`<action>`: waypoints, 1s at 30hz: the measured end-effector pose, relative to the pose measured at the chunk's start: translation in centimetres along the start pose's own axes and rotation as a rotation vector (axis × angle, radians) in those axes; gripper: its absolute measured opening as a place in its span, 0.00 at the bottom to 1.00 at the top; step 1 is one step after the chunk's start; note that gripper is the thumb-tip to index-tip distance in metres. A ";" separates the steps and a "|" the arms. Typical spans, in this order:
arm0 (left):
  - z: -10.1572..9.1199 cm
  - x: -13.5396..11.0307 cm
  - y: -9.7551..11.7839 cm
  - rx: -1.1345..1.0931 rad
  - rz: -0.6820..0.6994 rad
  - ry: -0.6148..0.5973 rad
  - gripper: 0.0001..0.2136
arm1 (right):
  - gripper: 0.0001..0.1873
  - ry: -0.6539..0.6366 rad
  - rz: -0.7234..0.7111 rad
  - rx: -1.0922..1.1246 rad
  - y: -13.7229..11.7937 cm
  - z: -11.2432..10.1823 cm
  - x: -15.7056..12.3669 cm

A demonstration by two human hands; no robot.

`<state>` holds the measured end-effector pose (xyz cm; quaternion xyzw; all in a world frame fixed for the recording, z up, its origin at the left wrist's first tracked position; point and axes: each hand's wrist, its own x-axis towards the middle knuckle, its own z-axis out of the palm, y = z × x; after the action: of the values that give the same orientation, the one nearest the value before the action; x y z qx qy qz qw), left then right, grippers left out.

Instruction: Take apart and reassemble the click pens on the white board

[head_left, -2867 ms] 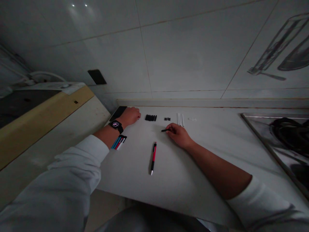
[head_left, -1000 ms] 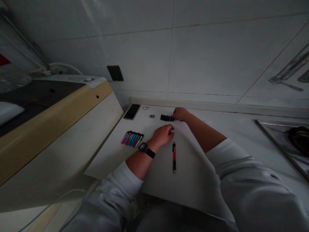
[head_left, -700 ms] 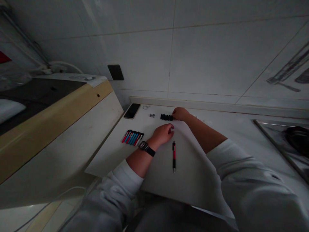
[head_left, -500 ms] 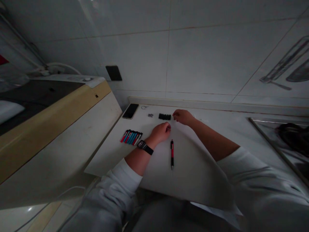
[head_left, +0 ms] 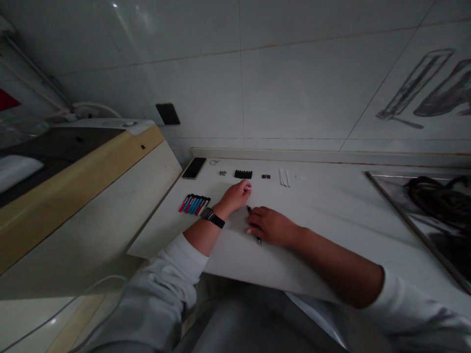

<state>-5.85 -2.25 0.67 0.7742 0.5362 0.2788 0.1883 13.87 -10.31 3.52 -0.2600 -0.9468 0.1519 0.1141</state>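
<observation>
My right hand [head_left: 271, 226] lies on the white counter [head_left: 331, 215] with its fingers curled over the red and black pen [head_left: 258, 240]. Only the pen's two ends show past the hand. My left hand [head_left: 236, 194], with a black watch on its wrist, rests just beyond it. Its fingertips are pinched on something small and pale that I cannot make out. Along the back of the counter lie small springs [head_left: 222, 172], a row of black grips [head_left: 243, 174], a few small dark parts [head_left: 265, 176] and white tubes [head_left: 284, 177].
Several red and blue pen barrels [head_left: 193, 203] lie in a row left of my left wrist. A dark phone [head_left: 194, 167] sits at the back left corner. A steel sink [head_left: 423, 215] holding dark items is on the right. A wood-edged appliance [head_left: 91, 166] stands to the left.
My right hand has come back from the row of parts at the back and closed over the pen. My left hand stayed near the middle, still pinched.
</observation>
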 end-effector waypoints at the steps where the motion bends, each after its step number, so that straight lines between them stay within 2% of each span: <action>1: -0.1 -0.1 0.0 -0.018 0.024 0.001 0.09 | 0.15 0.027 0.055 -0.063 0.3 0.0 -0.1; 5: -0.1 -0.2 -0.1 -0.054 0.178 -0.039 0.12 | 0.10 0.059 0.227 -0.165 1.9 -0.4 -0.7; 9: -0.1 -0.3 -0.3 -0.050 0.408 -0.170 0.11 | 0.17 0.079 0.308 -0.142 2.1 -0.6 -1.0; 11: -0.3 -0.3 -0.4 -0.033 0.456 -0.222 0.08 | 0.17 0.085 0.331 -0.147 2.0 -0.4 -0.9; 16: -0.8 -0.4 -0.3 -0.011 0.457 -0.285 0.07 | 0.14 0.099 0.400 -0.143 2.3 0.4 -0.6; 20: -0.7 -0.4 0.0 0.028 0.444 -0.247 0.04 | 0.13 0.154 0.400 -0.097 3.6 0.2 -0.7; 23: -0.6 -0.4 0.1 0.041 0.380 -0.190 0.03 | 0.12 0.211 0.442 -0.023 4.9 -0.2 -0.8; 27: -0.6 -0.2 0.1 -0.006 0.248 -0.058 0.06 | 0.11 0.290 0.486 0.104 6.5 -0.4 -0.9; 30: -0.6 -0.1 0.1 -0.038 0.203 0.034 0.06 | 0.13 0.383 0.536 0.241 7.5 -0.2 -0.9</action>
<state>-6.16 -2.38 1.17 0.8160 0.4526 0.3198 0.1645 18.11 -4.58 0.98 -0.5078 -0.7816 0.2354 0.2755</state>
